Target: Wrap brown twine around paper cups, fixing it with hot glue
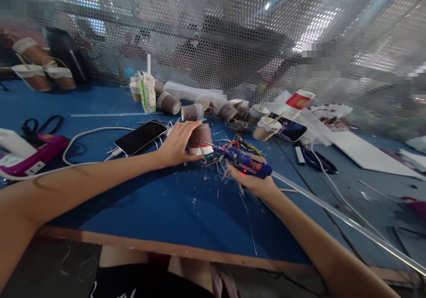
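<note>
While both hands work mid-table:
Left hand: fingers wrapped round a cup standing on the table.
Right hand: closed on a glue gun, nozzle at the cup.
Phone: just left of the cup.
Other cups: toward the far edge.

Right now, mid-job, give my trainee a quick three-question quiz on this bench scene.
1. True or false: the right hand holds a blue glue gun.
2. What does the left hand grip?
A. the phone
B. a twine-wrapped cup
C. the scissors
3. Fill in: the black phone lies to the ___ of the left hand, on the blue table.

Key:
1. True.
2. B, the twine-wrapped cup, standing upside down by the glue gun's nozzle.
3. Left.
</note>
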The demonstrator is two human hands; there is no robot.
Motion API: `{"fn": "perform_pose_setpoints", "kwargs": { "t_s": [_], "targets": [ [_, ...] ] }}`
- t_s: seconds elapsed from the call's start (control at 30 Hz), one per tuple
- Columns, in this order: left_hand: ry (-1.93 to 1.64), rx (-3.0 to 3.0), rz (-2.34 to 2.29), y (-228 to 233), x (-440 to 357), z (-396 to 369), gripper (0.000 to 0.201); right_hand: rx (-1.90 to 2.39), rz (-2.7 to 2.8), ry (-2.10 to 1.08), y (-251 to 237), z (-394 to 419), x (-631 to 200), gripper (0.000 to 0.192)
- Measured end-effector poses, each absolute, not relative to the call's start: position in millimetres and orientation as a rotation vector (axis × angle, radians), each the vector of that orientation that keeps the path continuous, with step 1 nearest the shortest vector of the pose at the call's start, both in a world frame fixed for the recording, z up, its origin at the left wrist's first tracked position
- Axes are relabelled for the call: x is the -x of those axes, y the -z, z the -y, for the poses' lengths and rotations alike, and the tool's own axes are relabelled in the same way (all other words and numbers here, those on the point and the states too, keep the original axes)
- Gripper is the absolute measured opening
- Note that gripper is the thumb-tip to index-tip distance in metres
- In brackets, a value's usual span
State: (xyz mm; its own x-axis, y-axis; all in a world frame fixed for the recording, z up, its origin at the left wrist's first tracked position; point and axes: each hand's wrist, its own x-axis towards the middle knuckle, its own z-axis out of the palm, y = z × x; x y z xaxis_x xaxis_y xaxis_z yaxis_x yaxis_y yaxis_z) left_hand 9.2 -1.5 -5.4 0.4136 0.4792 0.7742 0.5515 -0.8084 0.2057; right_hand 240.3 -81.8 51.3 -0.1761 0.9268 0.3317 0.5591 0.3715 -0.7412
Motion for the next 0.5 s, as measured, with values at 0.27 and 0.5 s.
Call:
{"fn": "perform_pose_setpoints", "kwargs": {
  "t_s": [0.27,0.5],
  "targets": [
    [1.359,2.59,0.95,4.9,-8.4,0.8,0.089,1.248,1.957,-0.587,-47.0,81.9,-242.8,0.023],
    [1.361,2.605,0.957,3.4,-8.3,2.2,0.089,1.248,2.012,-0.552,-45.0,81.2,-244.2,0.024]
  ]
}}
